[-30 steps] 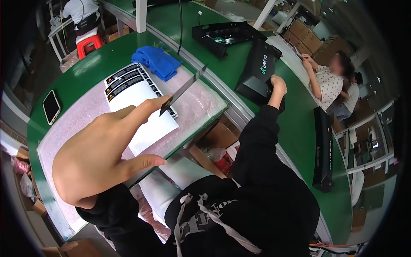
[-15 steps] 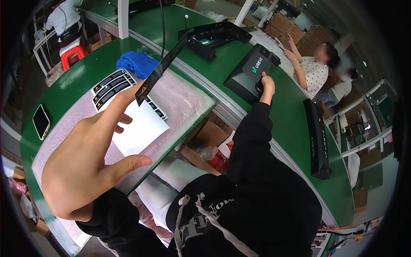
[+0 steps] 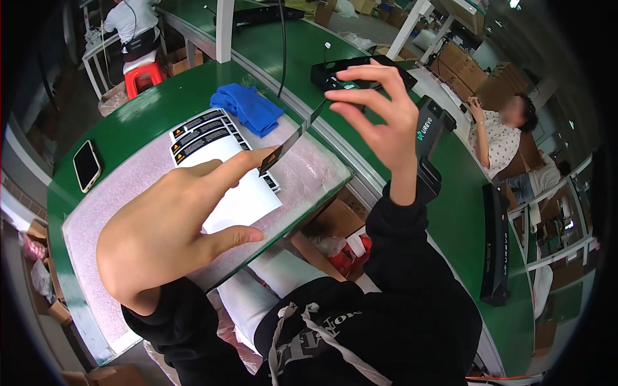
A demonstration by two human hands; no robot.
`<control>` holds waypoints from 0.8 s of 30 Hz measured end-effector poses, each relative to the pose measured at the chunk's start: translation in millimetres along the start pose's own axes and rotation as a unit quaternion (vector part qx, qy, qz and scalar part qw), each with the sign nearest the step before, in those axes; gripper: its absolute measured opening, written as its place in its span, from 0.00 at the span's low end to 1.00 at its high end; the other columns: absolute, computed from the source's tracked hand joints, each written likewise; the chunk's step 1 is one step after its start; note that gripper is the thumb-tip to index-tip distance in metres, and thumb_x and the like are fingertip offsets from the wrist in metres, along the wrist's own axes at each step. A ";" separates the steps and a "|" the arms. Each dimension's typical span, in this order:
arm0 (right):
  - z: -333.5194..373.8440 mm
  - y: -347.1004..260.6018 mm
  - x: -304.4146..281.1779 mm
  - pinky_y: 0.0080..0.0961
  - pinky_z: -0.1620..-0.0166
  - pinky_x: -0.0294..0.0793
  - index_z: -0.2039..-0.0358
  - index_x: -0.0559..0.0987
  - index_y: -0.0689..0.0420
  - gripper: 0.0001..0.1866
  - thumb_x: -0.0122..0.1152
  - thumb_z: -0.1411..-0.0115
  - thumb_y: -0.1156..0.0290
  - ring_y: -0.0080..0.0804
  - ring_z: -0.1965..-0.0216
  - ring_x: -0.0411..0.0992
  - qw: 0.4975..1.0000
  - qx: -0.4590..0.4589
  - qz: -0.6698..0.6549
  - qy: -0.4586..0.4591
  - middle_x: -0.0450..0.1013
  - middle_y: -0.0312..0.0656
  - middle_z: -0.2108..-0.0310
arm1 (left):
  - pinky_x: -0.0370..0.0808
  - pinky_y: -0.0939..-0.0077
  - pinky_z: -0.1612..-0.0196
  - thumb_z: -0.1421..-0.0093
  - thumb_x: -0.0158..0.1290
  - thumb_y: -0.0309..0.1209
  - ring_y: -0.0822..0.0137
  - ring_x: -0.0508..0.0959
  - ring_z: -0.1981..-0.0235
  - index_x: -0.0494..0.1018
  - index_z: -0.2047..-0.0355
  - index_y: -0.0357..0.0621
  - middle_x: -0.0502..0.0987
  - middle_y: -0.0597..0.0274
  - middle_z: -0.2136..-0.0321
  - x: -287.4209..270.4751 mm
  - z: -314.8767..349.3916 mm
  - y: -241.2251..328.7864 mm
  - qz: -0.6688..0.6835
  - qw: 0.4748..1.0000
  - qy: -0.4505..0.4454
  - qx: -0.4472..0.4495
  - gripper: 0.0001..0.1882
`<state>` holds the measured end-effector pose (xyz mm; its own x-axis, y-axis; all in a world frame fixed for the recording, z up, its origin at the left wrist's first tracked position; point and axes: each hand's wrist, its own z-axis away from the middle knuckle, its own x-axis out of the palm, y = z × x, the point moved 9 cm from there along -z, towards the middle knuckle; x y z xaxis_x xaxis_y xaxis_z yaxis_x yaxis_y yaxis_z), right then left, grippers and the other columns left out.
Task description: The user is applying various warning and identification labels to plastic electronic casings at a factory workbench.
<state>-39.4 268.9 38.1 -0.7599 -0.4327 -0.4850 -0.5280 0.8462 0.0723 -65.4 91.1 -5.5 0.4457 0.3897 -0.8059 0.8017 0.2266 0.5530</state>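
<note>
A narrow black label strip [image 3: 293, 143] with an orange warning mark slants up over the pad. Its near end clings to the index fingertip of my left hand [image 3: 161, 228], whose thumb stands apart. At the strip's far end is my right hand [image 3: 389, 125], thumb and index finger closed on it. Below lies a white backing sheet [image 3: 248, 202] with more black labels [image 3: 201, 136], partly hidden by my left hand. A black plastic housing [image 3: 426, 132] stands on the green surface behind my right forearm, partly covered by it.
A foam-wrapped pad [image 3: 312, 170] bears the sheet and a blue cloth [image 3: 248, 108]. A phone [image 3: 87, 166] lies at left. An open black housing [image 3: 322, 74] stands beyond, a long black part [image 3: 494, 251] at right. Another person [image 3: 505, 138] sits across the bench.
My right hand has left the black housing and come up to the strip's far end. The view has shifted, so bench and pad sit further right and lower.
</note>
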 end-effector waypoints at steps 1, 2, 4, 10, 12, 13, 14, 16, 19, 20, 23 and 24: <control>-1.8 -21.2 14.2 0.35 0.50 0.66 0.72 0.81 0.52 0.08 0.67 0.56 0.76 0.31 0.60 0.71 0.997 -0.081 0.012 0.001 0.73 0.33 0.65 | 0.72 0.65 0.60 0.55 0.66 0.36 0.51 0.76 0.65 0.60 0.46 0.35 0.74 0.46 0.66 1.0 2.1 -2.2 0.002 1.000 -0.001 -0.001 0.39; -1.2 -23.2 19.2 0.35 0.50 0.66 0.72 0.81 0.52 0.08 0.67 0.56 0.76 0.31 0.60 0.71 0.997 -0.079 0.013 0.004 0.73 0.33 0.65 | 0.72 0.65 0.60 0.55 0.65 0.36 0.51 0.76 0.65 0.61 0.46 0.35 0.74 0.46 0.66 1.4 -0.6 -1.4 0.003 1.000 -0.007 0.006 0.39; 0.8 -26.3 29.2 0.40 0.50 0.67 0.75 0.81 0.52 0.10 0.69 0.60 0.77 0.32 0.59 0.71 0.997 -0.076 -0.021 0.003 0.73 0.33 0.64 | 0.72 0.65 0.60 0.55 0.65 0.35 0.50 0.76 0.65 0.61 0.47 0.34 0.74 0.46 0.67 0.4 -2.7 -1.1 0.001 1.000 -0.014 0.009 0.38; 9.1 -15.4 45.1 0.43 0.48 0.65 0.78 0.79 0.51 0.09 0.69 0.62 0.76 0.33 0.57 0.71 0.989 -0.023 -0.114 -0.088 0.71 0.33 0.64 | 0.72 0.65 0.60 0.53 0.64 0.35 0.52 0.76 0.65 0.58 0.39 0.48 0.74 0.46 0.66 -13.3 -2.7 -23.6 -0.082 0.991 -0.001 -0.104 0.41; 12.3 2.5 49.5 0.43 0.47 0.63 0.79 0.78 0.52 0.07 0.68 0.61 0.74 0.33 0.56 0.70 0.994 0.002 0.010 -0.109 0.71 0.34 0.62 | 0.73 0.65 0.60 0.53 0.64 0.35 0.53 0.76 0.65 0.56 0.38 0.52 0.75 0.47 0.66 -11.9 -2.3 -40.7 -0.116 0.981 -0.006 -0.156 0.43; 13.9 14.5 51.1 0.43 0.47 0.62 0.80 0.78 0.52 0.06 0.68 0.60 0.72 0.33 0.56 0.69 0.990 0.015 0.071 -0.119 0.71 0.35 0.62 | 0.73 0.65 0.61 0.52 0.64 0.36 0.55 0.76 0.64 0.53 0.36 0.56 0.75 0.48 0.66 -35.8 6.1 -56.0 -0.130 0.960 0.139 -0.204 0.44; 16.3 44.7 39.2 0.42 0.46 0.62 0.73 0.78 0.52 0.09 0.67 0.58 0.70 0.35 0.55 0.69 0.987 0.057 0.129 -0.075 0.71 0.37 0.60 | 0.73 0.66 0.61 0.52 0.63 0.36 0.58 0.76 0.64 0.51 0.35 0.61 0.75 0.48 0.66 -61.9 23.4 -62.6 -0.143 0.916 0.284 -0.244 0.46; 43.6 129.9 23.0 0.42 0.47 0.62 0.56 0.73 0.49 0.23 0.67 0.55 0.66 0.41 0.52 0.68 0.958 0.177 0.224 -0.014 0.70 0.42 0.56 | 0.73 0.66 0.62 0.51 0.63 0.37 0.59 0.76 0.65 0.50 0.35 0.61 0.75 0.48 0.65 -72.0 34.1 -67.4 -0.152 0.911 0.291 -0.252 0.46; 123.9 248.2 57.4 0.45 0.52 0.67 0.36 0.49 0.43 0.50 0.70 0.56 0.62 0.52 0.53 0.70 0.844 0.456 0.245 -0.140 0.72 0.52 0.56 | 0.74 0.67 0.62 0.51 0.63 0.38 0.61 0.77 0.65 0.49 0.35 0.61 0.75 0.48 0.65 -77.5 48.4 -65.4 -0.167 0.896 0.309 -0.271 0.47; 146.7 268.7 63.1 0.45 0.52 0.67 0.36 0.49 0.43 0.50 0.70 0.56 0.62 0.52 0.53 0.70 0.839 0.462 0.254 -0.136 0.72 0.52 0.56 | 0.74 0.68 0.62 0.51 0.63 0.39 0.61 0.77 0.66 0.49 0.35 0.60 0.75 0.48 0.65 -60.5 25.5 -66.0 -0.131 0.925 0.257 -0.249 0.47; 169.5 290.9 102.5 0.44 0.59 0.72 0.35 0.46 0.47 0.54 0.71 0.57 0.64 0.55 0.60 0.73 0.829 0.436 0.213 -0.276 0.74 0.56 0.64 | 0.74 0.69 0.63 0.51 0.63 0.40 0.61 0.78 0.67 0.50 0.35 0.57 0.76 0.48 0.66 -32.3 -3.6 -49.9 -0.073 0.959 0.168 -0.218 0.46; 163.4 286.9 99.6 0.44 0.61 0.73 0.35 0.47 0.49 0.54 0.72 0.58 0.65 0.55 0.62 0.74 0.836 0.428 0.229 -0.257 0.75 0.56 0.67 | 0.74 0.70 0.63 0.50 0.63 0.40 0.60 0.78 0.68 0.50 0.36 0.51 0.76 0.48 0.67 -27.4 -8.6 -48.7 -0.080 0.961 0.164 -0.207 0.45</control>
<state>-204.7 519.4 -131.9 -0.4288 0.0026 -0.9034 0.4062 0.8938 -0.1902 -120.0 77.1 -8.6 0.1264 0.5655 -0.8150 0.5928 0.6157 0.5192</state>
